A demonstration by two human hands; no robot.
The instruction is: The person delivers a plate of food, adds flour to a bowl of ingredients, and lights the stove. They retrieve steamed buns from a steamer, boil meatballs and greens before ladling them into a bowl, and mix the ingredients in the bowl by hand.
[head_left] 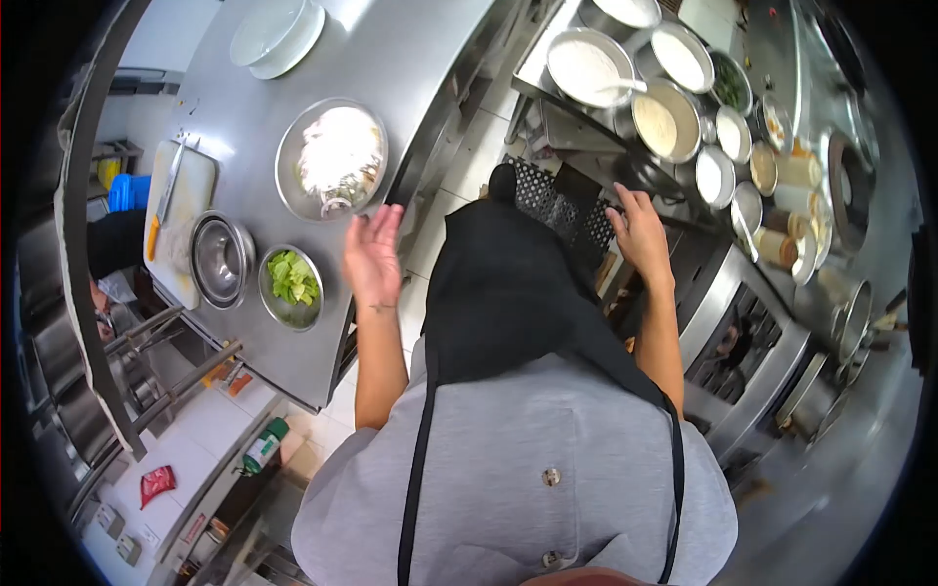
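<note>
My left hand (373,256) is held up by the edge of the steel counter (410,59), its fingers stretched out and nothing in it. Nearest to it is a large metal bowl (284,161) whose pale contents are washed out by glare. A smaller metal bowl (311,314) with cut green leaves (292,277) stands on the counter to its left. On the other side of my body, my right hand (640,234) hangs in the air with fingers apart, also holding nothing. It is below the shelf of containers.
Stacked steel bowls (220,259) sit beside a cutting board (186,220) with an orange-handled knife (161,210). Clear round containers (277,39) stand at the counter's far end. Several pots and pans (667,119) fill the right side, above a steel oven (747,327). Another person's dark sleeve (115,244) shows at left.
</note>
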